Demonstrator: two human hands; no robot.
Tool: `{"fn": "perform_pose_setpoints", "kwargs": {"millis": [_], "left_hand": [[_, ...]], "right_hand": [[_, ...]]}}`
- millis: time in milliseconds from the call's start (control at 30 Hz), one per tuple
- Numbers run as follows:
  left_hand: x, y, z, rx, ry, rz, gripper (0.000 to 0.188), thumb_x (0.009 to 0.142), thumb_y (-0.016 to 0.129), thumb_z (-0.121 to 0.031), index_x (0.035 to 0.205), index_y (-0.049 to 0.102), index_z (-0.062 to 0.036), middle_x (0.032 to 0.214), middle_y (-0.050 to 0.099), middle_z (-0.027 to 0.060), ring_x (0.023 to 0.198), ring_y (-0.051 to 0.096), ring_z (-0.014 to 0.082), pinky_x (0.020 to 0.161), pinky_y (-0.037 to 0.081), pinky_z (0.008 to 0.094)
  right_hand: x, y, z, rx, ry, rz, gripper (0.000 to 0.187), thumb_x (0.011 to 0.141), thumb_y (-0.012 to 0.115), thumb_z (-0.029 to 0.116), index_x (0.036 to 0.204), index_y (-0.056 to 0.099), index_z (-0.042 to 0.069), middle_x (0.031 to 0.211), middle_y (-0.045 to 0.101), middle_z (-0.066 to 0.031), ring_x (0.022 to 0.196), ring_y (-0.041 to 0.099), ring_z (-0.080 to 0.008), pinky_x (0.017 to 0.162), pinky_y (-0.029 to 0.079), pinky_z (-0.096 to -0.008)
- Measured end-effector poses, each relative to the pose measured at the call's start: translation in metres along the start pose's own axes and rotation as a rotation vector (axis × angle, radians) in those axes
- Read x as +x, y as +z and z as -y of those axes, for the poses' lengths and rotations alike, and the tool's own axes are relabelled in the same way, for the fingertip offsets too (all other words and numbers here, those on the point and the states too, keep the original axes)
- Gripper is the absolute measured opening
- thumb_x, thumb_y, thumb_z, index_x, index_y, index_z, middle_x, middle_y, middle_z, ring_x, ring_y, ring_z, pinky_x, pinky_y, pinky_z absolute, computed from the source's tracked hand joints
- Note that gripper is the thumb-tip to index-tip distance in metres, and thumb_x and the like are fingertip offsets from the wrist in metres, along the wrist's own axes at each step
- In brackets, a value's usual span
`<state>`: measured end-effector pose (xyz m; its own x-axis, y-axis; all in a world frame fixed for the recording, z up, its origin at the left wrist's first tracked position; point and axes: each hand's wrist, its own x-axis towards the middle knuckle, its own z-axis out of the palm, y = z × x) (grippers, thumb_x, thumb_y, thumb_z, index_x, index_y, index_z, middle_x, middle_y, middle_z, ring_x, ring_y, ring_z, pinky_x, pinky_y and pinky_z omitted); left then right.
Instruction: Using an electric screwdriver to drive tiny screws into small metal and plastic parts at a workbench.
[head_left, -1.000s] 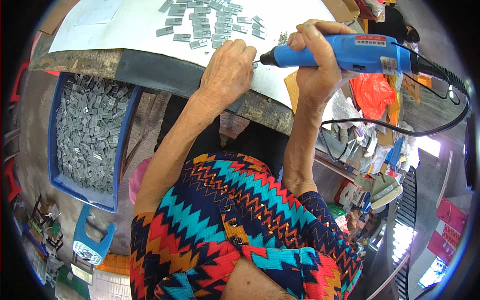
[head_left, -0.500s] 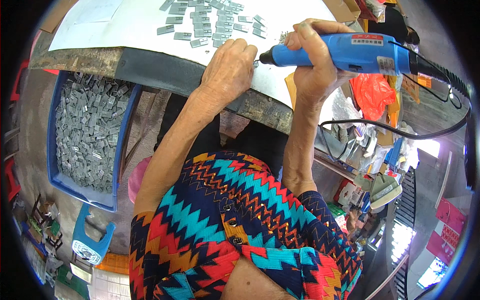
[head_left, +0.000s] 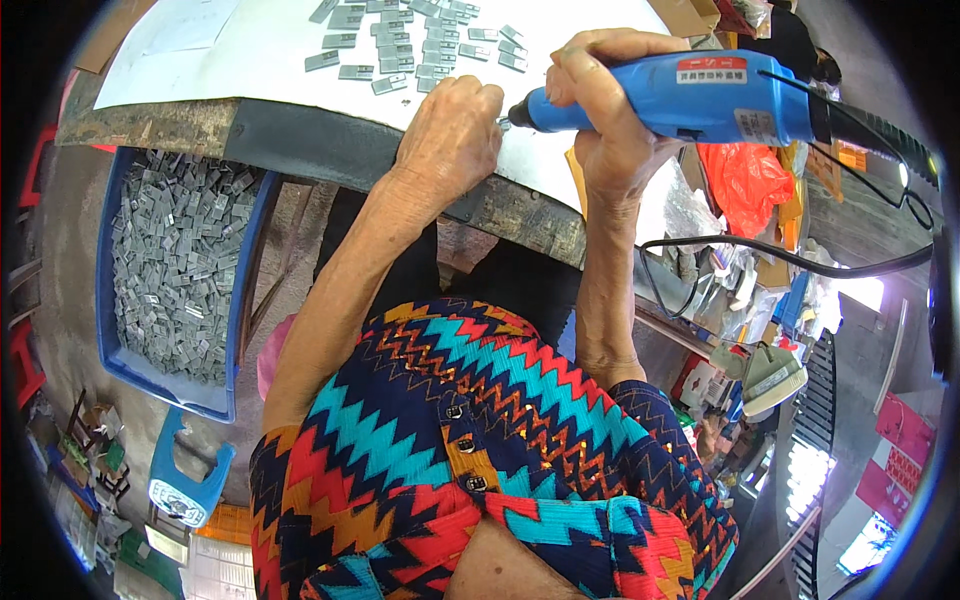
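Note:
My right hand (head_left: 622,125) is wrapped round a blue electric screwdriver (head_left: 665,95), whose black nose points left. My left hand (head_left: 450,140) is closed at the table's near edge, its fingertips curled down and mostly hidden. A sliver of a small grey piece (head_left: 504,122) shows between those fingers and the screwdriver's nose. Whether the bit touches it I cannot make out. Just beyond my left hand lie several flat grey pieces (head_left: 394,52) with dark windows, loosely in rows on the white sheet (head_left: 270,60).
A blue crate (head_left: 238,330) full of similar grey pieces stands below the table edge (head_left: 310,140) at left, near a blue stool (head_left: 190,470). The screwdriver's black cable (head_left: 790,258) loops at right. A red plastic bag (head_left: 745,190) lies past my right forearm.
My right hand and the screwdriver have shifted slightly left, with the tool's body tilted a little more. My left hand stays closed beside its nose. The whole view has shifted slightly.

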<state>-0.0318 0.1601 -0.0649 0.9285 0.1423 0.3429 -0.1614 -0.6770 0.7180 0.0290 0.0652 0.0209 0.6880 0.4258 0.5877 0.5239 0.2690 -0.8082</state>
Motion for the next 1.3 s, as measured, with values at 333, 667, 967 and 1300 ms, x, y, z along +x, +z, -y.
{"fn": "perform_pose_setpoints", "kwargs": {"millis": [333, 667, 967, 1300], "left_hand": [[-0.001, 0.003, 0.001, 0.004, 0.043, -0.034, 0.007, 0.068, 0.060, 0.001, 0.071, 0.054, 0.0034, 0.071, 0.053, 0.0173, 0.074, 0.055, 0.0311, 0.068, 0.047, 0.0393], [-0.002, 0.001, 0.002, -0.021, 0.023, 0.017, 0.010, 0.067, 0.061, 0.000, 0.074, 0.055, 0.0030, 0.075, 0.053, 0.0158, 0.079, 0.054, 0.0306, 0.073, 0.047, 0.0381], [-0.003, 0.003, -0.002, 0.053, 0.070, 0.000, 0.012, 0.069, 0.063, -0.001, 0.076, 0.054, 0.0017, 0.079, 0.052, 0.0144, 0.081, 0.052, 0.0280, 0.073, 0.047, 0.0364], [-0.003, 0.006, 0.001, 0.035, 0.101, -0.036, 0.015, 0.069, 0.064, -0.003, 0.080, 0.054, -0.0006, 0.078, 0.053, 0.0115, 0.077, 0.053, 0.0283, 0.069, 0.044, 0.0373]], "right_hand": [[0.001, 0.008, 0.003, 0.115, 0.054, -0.088, 0.004, 0.068, 0.057, -0.003, 0.071, 0.056, -0.005, 0.062, 0.057, -0.0112, 0.048, 0.053, -0.0148, 0.050, 0.046, -0.0277], [0.004, -0.004, 0.000, 0.103, 0.086, 0.044, 0.010, 0.070, 0.057, -0.005, 0.080, 0.055, -0.003, 0.064, 0.057, -0.0118, 0.051, 0.054, -0.0155, 0.053, 0.048, -0.0304], [-0.014, -0.017, -0.002, 0.090, 0.022, -0.049, 0.019, 0.066, 0.068, -0.003, 0.082, 0.059, 0.001, 0.071, 0.062, -0.0081, 0.062, 0.060, -0.0120, 0.055, 0.050, -0.0238], [-0.026, -0.030, 0.027, 0.255, 0.009, -0.244, 0.031, 0.070, 0.056, -0.009, 0.097, 0.044, 0.002, 0.078, 0.056, -0.0147, 0.058, 0.055, -0.0160, 0.056, 0.049, -0.0290]]}}
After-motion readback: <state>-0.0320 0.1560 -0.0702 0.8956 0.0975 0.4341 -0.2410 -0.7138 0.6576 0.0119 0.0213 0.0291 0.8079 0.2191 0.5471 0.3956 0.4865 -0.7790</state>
